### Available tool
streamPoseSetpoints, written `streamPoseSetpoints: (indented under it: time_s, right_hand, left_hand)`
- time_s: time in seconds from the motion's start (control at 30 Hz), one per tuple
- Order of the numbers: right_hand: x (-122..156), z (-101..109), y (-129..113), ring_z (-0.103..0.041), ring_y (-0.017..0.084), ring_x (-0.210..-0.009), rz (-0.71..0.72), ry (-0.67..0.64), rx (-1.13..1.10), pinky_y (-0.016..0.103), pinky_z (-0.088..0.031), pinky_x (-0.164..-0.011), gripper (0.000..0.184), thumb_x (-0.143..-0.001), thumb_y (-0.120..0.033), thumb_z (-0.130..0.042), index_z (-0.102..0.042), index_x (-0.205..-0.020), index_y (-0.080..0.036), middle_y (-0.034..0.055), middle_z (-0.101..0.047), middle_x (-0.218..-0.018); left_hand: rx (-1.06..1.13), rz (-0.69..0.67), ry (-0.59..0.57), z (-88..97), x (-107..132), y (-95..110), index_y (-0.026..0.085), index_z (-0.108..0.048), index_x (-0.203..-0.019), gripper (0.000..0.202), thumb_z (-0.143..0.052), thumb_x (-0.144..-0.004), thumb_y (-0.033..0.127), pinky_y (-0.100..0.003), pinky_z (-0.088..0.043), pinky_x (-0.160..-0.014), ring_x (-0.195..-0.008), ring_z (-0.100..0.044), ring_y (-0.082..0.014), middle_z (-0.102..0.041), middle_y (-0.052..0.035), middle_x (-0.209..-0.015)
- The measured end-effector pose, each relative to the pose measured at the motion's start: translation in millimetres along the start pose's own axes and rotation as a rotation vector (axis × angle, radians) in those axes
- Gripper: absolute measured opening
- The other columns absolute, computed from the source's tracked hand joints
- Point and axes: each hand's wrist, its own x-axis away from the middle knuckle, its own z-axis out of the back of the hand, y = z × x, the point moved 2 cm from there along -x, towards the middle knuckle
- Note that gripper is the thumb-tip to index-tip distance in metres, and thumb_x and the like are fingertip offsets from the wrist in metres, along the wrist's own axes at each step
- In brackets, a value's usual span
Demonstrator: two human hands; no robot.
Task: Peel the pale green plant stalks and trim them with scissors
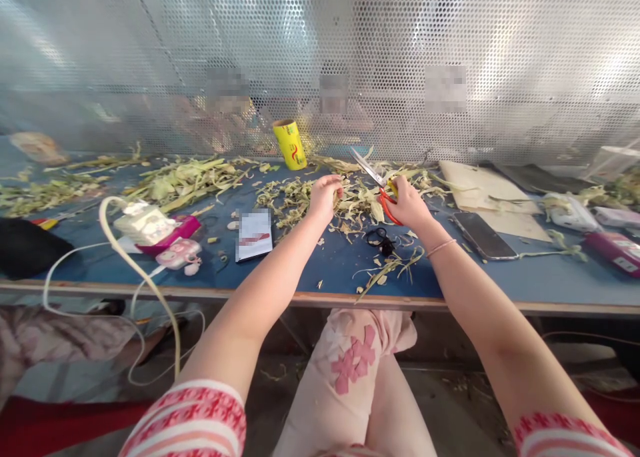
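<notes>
My right hand [409, 205] is closed around the handles of a pair of scissors [369, 167] with red-orange and yellow grips. The blades point up and to the left, over a heap of dry plant scraps. To the left, my left hand [325, 196] has its fingers curled together above the same pale green and yellowish scraps [293, 200]. Whatever those fingertips hold is too small or hidden to make out. A black hair tie [383, 240] lies on the blue table below the right hand.
A yellow tube [290, 145] stands at the back by the perforated metal screen [400, 57]. Left are a phone [253, 236], a white cable [150, 290] and more stalks [185, 182]. On the right lie another phone [485, 236], brown paper [487, 187] and a maroon box [615, 252].
</notes>
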Motion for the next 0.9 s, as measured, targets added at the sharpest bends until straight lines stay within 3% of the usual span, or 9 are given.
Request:
streamPoseSetpoints:
  time_s: [0.2,0.33,0.53,0.77,0.9]
  right_hand:
    - [2.2,2.0,-4.2,-0.058,0.029,-0.089,0.016,-0.051,0.073,0.04,-0.046,-0.073,0.054,-0.08,-0.062,-0.051,-0.047,-0.108,-0.017,0.0146,-0.062,-0.1]
    - [5.0,5.0,-11.2,-0.06,0.03,-0.093,0.022,-0.082,0.178,0.039,-0.047,-0.072,0.047,-0.081,-0.054,-0.052,-0.048,-0.11,-0.017,0.0159,-0.062,-0.107]
    - [9.1,5.7,-25.3,-0.06,0.03,-0.096,0.067,-0.106,0.306,0.038,-0.047,-0.074,0.048,-0.082,-0.05,-0.052,-0.049,-0.116,-0.015,0.0161,-0.059,-0.118]
    - [13.3,9.1,-38.1,-0.059,0.03,-0.095,0.092,-0.08,0.352,0.037,-0.045,-0.074,0.053,-0.082,-0.052,-0.051,-0.047,-0.118,-0.013,0.0172,-0.058,-0.115]
    - [12.6,11.1,-37.6,-0.059,0.03,-0.094,0.088,-0.057,0.375,0.037,-0.044,-0.075,0.055,-0.082,-0.052,-0.05,-0.046,-0.12,-0.012,0.0178,-0.058,-0.115]
  left_hand:
    - [0.109,0.033,0.096,3.1,-1.9,-2.6,0.014,-0.056,-0.072,0.014,-0.062,-0.065,0.002,-0.019,-0.04,-0.058,-0.054,-0.056,-0.0062,-0.06,0.0034,-0.055]
    - [0.146,0.069,0.055,3.3,-0.6,-3.9,0.012,-0.059,-0.066,0.012,-0.06,-0.069,0.0,-0.018,-0.043,-0.062,-0.057,-0.058,-0.0055,-0.06,0.0017,-0.055]
    - [0.171,0.159,0.074,1.4,4.2,1.3,0.015,-0.055,-0.071,0.022,-0.059,-0.064,-0.005,-0.015,-0.043,-0.054,-0.049,-0.056,-0.0048,-0.059,0.0056,-0.052]
    - [0.139,0.288,-0.06,-7.3,14.4,5.4,0.017,-0.056,-0.073,0.021,-0.06,-0.065,-0.003,-0.013,-0.045,-0.049,-0.044,-0.055,-0.0036,-0.059,0.0071,-0.051]
    - [0.154,0.315,-0.103,-10.6,18.3,8.2,0.016,-0.057,-0.072,0.02,-0.059,-0.065,-0.003,-0.014,-0.049,-0.054,-0.049,-0.058,-0.0046,-0.062,0.0052,-0.055]
